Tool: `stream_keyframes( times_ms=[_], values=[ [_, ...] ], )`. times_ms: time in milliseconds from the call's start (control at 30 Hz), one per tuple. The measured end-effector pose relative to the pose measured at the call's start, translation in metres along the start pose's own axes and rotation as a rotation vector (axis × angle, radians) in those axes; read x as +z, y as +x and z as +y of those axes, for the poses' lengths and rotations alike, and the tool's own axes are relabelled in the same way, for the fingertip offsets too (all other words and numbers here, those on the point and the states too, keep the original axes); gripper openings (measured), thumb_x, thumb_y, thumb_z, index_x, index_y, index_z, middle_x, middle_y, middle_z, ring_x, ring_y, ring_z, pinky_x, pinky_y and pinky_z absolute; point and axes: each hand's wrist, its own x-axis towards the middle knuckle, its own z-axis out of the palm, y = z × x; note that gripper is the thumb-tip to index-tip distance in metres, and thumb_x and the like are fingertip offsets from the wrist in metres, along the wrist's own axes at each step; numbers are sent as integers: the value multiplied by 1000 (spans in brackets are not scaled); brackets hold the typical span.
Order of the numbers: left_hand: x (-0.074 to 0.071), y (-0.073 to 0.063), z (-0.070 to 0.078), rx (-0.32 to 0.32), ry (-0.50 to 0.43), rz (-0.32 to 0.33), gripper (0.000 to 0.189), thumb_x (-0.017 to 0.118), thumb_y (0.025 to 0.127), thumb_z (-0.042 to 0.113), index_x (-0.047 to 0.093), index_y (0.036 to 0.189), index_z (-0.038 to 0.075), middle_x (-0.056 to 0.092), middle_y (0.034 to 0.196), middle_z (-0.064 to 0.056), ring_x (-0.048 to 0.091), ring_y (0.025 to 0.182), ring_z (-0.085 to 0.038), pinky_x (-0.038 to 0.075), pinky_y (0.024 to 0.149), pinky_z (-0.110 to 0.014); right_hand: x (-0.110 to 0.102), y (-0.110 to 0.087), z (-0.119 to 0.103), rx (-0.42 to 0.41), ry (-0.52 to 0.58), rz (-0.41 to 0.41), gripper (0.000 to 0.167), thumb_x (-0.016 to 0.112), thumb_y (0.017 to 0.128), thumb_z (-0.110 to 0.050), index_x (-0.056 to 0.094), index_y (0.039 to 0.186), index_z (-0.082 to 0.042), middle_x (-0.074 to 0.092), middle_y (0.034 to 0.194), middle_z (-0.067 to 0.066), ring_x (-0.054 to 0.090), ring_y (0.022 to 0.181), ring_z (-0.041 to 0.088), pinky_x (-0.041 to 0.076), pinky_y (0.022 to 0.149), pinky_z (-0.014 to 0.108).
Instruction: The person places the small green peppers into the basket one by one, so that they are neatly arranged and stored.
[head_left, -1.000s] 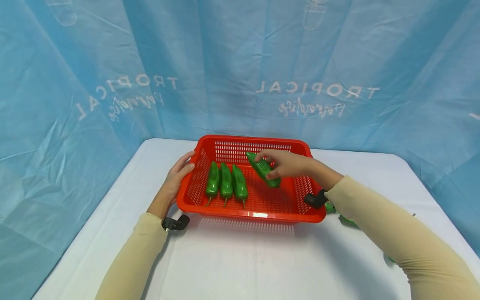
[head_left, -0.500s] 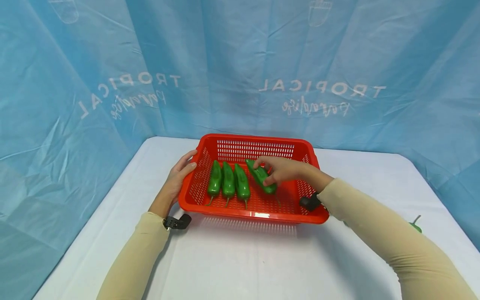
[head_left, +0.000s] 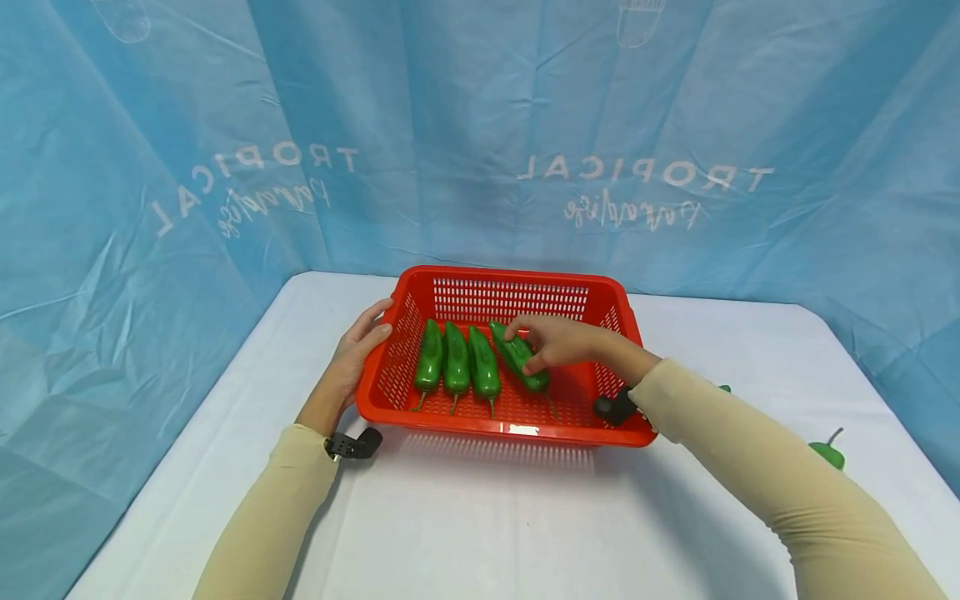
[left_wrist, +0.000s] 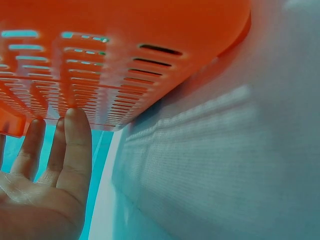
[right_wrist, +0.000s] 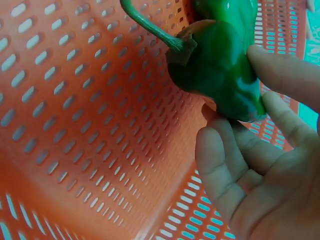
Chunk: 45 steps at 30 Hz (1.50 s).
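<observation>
A red slotted plastic basket [head_left: 517,428] stands on the table. My right hand [head_left: 558,342] is inside it, thumb and fingers gripping a green pepper [head_left: 522,360] that lies tilted with its stem toward me. In the right wrist view the pepper's stem end [right_wrist: 215,65] shows, with my thumb [right_wrist: 285,70] on one side and fingers beneath. To its left, three green peppers [head_left: 456,358] lie side by side, stems toward me. My left hand [head_left: 352,350] rests at the basket's left side; in the left wrist view its straight fingers [left_wrist: 76,135] touch the slotted outer wall.
White cloth [head_left: 450,525] covers the table. Another green pepper [head_left: 828,453] lies to the right, and a further green bit shows beside the right sleeve [head_left: 720,442], which hides part of that side. A blue printed curtain [head_left: 465,125] hangs behind.
My right hand has lowered the green pepper into the basket beside the other three, then shifted it slightly left. My left hand has stayed at the basket's side.
</observation>
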Motion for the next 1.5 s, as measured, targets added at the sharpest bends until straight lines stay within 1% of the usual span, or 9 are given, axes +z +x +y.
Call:
stream_keyframes(
  times_ms=[67, 167, 200, 433, 667, 900, 1133, 1333, 1500],
  values=[
    [0, 0, 0, 5, -3, 0, 53, 49, 102, 31, 34, 153, 32, 41, 147, -5, 58, 118, -15, 59, 87, -29, 0, 0, 0, 9, -14, 2, 52, 72, 88, -10, 49, 135, -11, 54, 130, 15, 56, 105, 26, 52, 90, 39],
    [0, -1, 0, 14, 0, -3, 52, 49, 103, 30, 34, 153, 31, 41, 146, -4, 58, 117, -14, 59, 88, -27, 1, 2, 3, 17, -30, -10, 52, 72, 88, -10, 49, 134, -10, 50, 140, 16, 52, 126, 34, 50, 102, 46],
    [0, -1, 0, 17, 1, -3, 52, 48, 103, 29, 34, 153, 30, 42, 146, -4, 58, 117, -14, 59, 88, -26, 1, 2, 4, 19, -33, -19, 52, 72, 88, -10, 49, 135, -10, 50, 140, 17, 51, 128, 35, 49, 103, 47],
    [0, -1, 0, 22, 11, -3, 53, 48, 103, 30, 33, 153, 31, 41, 148, -5, 57, 119, -15, 59, 88, -26, 1, 5, 12, 52, -80, -75, 56, 71, 88, -12, 48, 138, -8, 54, 135, 19, 53, 126, 34, 48, 105, 48],
    [0, 1, 0, 13, 24, 3, 53, 50, 102, 32, 34, 152, 34, 40, 151, -6, 55, 122, -18, 59, 89, -27, -1, 5, 11, 101, -66, -74, 57, 69, 90, -13, 46, 141, -9, 52, 139, 19, 51, 129, 34, 47, 107, 49],
    [0, 1, -1, 11, 30, 5, 54, 50, 102, 32, 33, 153, 35, 40, 150, -6, 55, 123, -19, 59, 89, -27, 0, 5, 13, 126, -7, -67, 56, 68, 91, -13, 45, 141, -8, 52, 137, 20, 51, 128, 33, 49, 105, 46],
    [0, 0, -1, 5, 35, 5, 54, 50, 102, 32, 33, 153, 36, 39, 152, -7, 53, 126, -22, 59, 90, -29, 8, 8, 12, 138, 126, -62, 55, 67, 91, -9, 39, 138, 1, 61, 122, 24, 62, 109, 26, 58, 87, 33],
    [0, 1, -1, 5, 29, 0, 54, 50, 101, 33, 34, 152, 36, 39, 152, -6, 54, 125, -22, 59, 89, -29, 12, 7, 3, 178, 193, -32, 58, 66, 93, -10, 34, 138, 4, 58, 126, 28, 63, 113, 29, 58, 91, 37],
    [0, 0, -1, -1, 28, 4, 54, 50, 101, 33, 34, 152, 36, 39, 152, -6, 53, 127, -23, 59, 89, -29, 14, 8, 2, 194, 225, -24, 57, 66, 93, -9, 33, 137, 4, 58, 126, 29, 63, 108, 28, 59, 88, 37]
  ],
)
